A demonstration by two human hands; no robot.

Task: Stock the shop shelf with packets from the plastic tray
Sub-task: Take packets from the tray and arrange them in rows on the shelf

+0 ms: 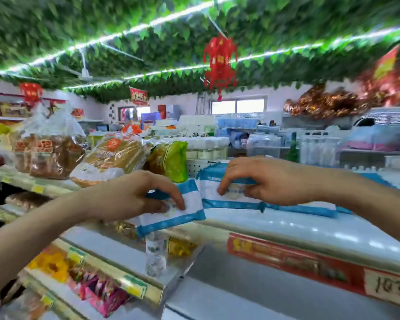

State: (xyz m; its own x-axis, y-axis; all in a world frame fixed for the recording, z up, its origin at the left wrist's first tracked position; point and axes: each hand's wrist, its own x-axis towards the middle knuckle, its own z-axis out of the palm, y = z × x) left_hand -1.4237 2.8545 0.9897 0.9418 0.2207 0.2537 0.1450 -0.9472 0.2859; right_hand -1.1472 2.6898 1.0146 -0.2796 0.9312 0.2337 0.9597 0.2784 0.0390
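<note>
The left packet (180, 215), white with blue borders, is at the front lip of the shelf (286, 229), tilted and partly hanging out past the edge. The left hand (134, 195) pinches it, fingers (176, 199) curled over the top and thumb underneath. Just beside it, with the two ends touching or overlapping, the right packet (210, 188) lies flat on the shelf top. The right hand (270, 181) grips it with fingers bent down over its front face. Something blue and white shows behind that hand, but whether it is a further packet cannot be told. The tray is not in view.

To the left stand bagged bread (116, 155) and a green pack (176, 160). A clear bottle (155, 257) stands on the tier below, right under the overhanging packet. A red price strip (286, 257) runs along the shelf front.

The main risk looks to be the left packet. If it is let go where it is, too much of it may sit off the edge, and the glossy top could let it slide off onto the bottle. Pushing it in hard could shove the right packet askew or ride up over its end. The wrappers look slick, so a loose pinch may slip.
</note>
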